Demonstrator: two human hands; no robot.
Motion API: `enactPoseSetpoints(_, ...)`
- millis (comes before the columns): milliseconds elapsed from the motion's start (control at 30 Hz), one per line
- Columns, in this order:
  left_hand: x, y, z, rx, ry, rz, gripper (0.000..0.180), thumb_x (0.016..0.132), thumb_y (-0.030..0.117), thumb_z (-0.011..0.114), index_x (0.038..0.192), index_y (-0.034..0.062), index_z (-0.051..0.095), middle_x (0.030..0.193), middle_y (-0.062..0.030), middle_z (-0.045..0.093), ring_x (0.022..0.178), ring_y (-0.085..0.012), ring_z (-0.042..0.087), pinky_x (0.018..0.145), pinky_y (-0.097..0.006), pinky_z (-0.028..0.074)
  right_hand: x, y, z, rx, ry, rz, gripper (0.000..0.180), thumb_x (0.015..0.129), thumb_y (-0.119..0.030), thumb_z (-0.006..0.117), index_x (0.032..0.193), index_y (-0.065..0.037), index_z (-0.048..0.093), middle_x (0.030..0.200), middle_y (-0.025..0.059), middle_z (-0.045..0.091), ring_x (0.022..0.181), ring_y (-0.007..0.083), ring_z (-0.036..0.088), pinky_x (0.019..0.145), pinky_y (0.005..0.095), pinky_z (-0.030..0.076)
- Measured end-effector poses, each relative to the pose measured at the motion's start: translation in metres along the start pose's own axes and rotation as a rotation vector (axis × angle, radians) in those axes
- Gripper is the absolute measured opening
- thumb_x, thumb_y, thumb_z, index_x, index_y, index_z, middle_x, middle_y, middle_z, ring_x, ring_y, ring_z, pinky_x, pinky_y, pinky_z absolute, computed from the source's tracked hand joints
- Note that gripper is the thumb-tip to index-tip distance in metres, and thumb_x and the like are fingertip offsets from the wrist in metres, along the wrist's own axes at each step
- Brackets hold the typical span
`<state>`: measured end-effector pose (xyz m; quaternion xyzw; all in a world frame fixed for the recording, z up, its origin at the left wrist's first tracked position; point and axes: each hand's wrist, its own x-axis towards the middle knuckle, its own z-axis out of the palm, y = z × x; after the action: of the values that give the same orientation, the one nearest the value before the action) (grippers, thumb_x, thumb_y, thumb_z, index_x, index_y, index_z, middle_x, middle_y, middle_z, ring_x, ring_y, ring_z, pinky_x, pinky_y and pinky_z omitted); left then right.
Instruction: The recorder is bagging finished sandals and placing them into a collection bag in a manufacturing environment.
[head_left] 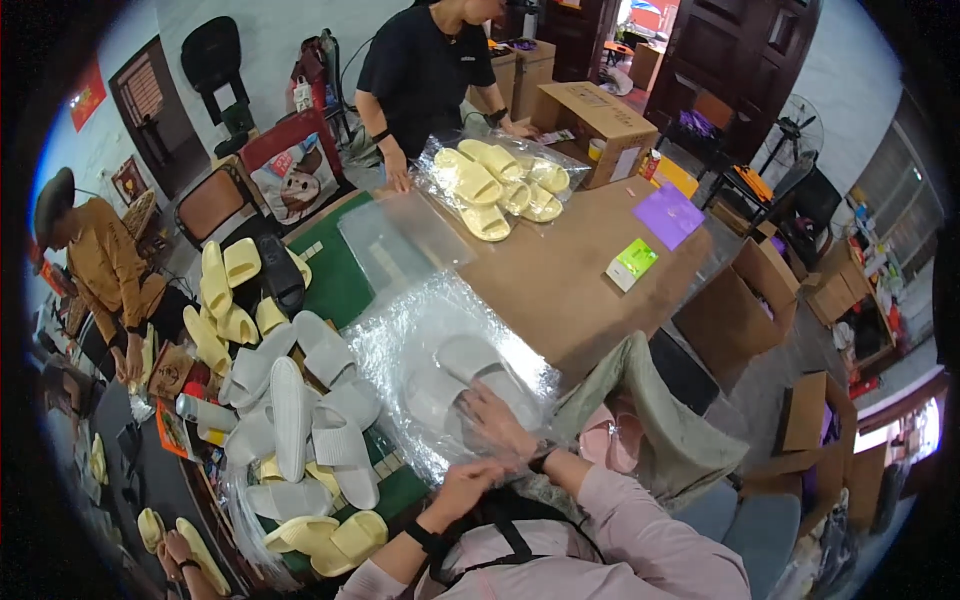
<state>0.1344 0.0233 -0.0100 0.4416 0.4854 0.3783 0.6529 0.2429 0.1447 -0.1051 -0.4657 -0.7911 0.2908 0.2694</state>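
A clear plastic bag lies on the table's near side with a pair of grey slippers in it. My right hand rests over the slippers with its fingers stretched out; whether it is inside the bag or on top, I cannot tell. Close to its wrist, my left hand is closed on the near edge of the bag. Left of the bag, grey slippers are piled together with yellow slippers and a black slipper.
Across the table, a person in a black shirt stands by bagged yellow slippers. Flat clear bags, a green box, a purple sheet and a carton lie there. Another person works at left.
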Motion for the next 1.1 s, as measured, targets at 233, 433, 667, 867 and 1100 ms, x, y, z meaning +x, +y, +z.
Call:
enactPoseSetpoints(233, 0.009, 0.007, -0.018, -0.360, 0.304, 0.093, 0.018, 0.089, 0.004, 0.055, 0.099, -0.0058, 0.064, 0.094, -0.0089, 0.066, 0.086, -0.0129, 0.060, 0.078, -0.025, 0.048, -0.083, -0.075, -0.094, 0.033, -0.252, 0.010, 0.079, 0.071, -0.041, 0.070, 0.133, -0.005, 0.037, 0.137, 0.0225, 0.033, 0.126, 0.0390, 0.031, 0.101, 0.0484, 0.029)
enactPoseSetpoints(433, 0.007, 0.037, 0.006, 0.079, -0.066, 0.217, 0.014, 0.083, -0.003, 0.057, 0.093, -0.0037, 0.068, 0.092, -0.0094, 0.067, 0.097, -0.0192, 0.058, 0.086, -0.029, 0.044, -0.077, -0.043, -0.058, -0.195, 0.093, 0.307, 0.068, 0.068, -0.039, 0.072, 0.124, -0.009, 0.046, 0.141, 0.0176, 0.032, 0.131, 0.0393, 0.026, 0.100, 0.0600, 0.023)
enactPoseSetpoints(667, 0.006, 0.020, 0.051, -0.269, -0.061, 0.209, 0.010, 0.084, -0.001, 0.057, 0.092, -0.0025, 0.062, 0.090, -0.0076, 0.062, 0.089, -0.0167, 0.058, 0.081, -0.029, 0.047, -0.142, -0.004, -0.101, 1.096, 0.990, 0.396, 0.023, 0.085, -0.012, 0.052, 0.106, -0.003, 0.057, 0.111, 0.0129, 0.058, 0.105, 0.0257, 0.055, 0.088, 0.0360, 0.045)
enactPoseSetpoints(867, 0.061, -0.057, 0.075, 0.527, -0.445, 0.168, 0.025, 0.086, 0.017, 0.057, 0.100, -0.0039, 0.053, 0.090, -0.0134, 0.061, 0.080, -0.0229, 0.061, 0.072, -0.032, 0.047, -0.242, -0.001, -0.178, -0.489, 0.718, 0.452, 0.015, 0.084, -0.015, 0.058, 0.084, -0.001, 0.061, 0.081, 0.0087, 0.065, 0.076, 0.0156, 0.062, 0.071, 0.0326, 0.049)
enactPoseSetpoints(1100, 0.061, -0.151, 0.089, 1.612, -0.944, 0.614, 0.066, 0.080, 0.025, 0.059, 0.136, 0.0029, 0.034, 0.139, -0.0158, 0.037, 0.128, -0.0264, 0.036, 0.106, -0.045, 0.024, -0.298, 0.000, -0.199, 0.128, 0.884, 0.829, 0.017, 0.080, -0.014, 0.057, 0.086, 0.001, 0.064, 0.075, 0.0098, 0.066, 0.066, 0.0162, 0.062, 0.063, 0.0319, 0.049)
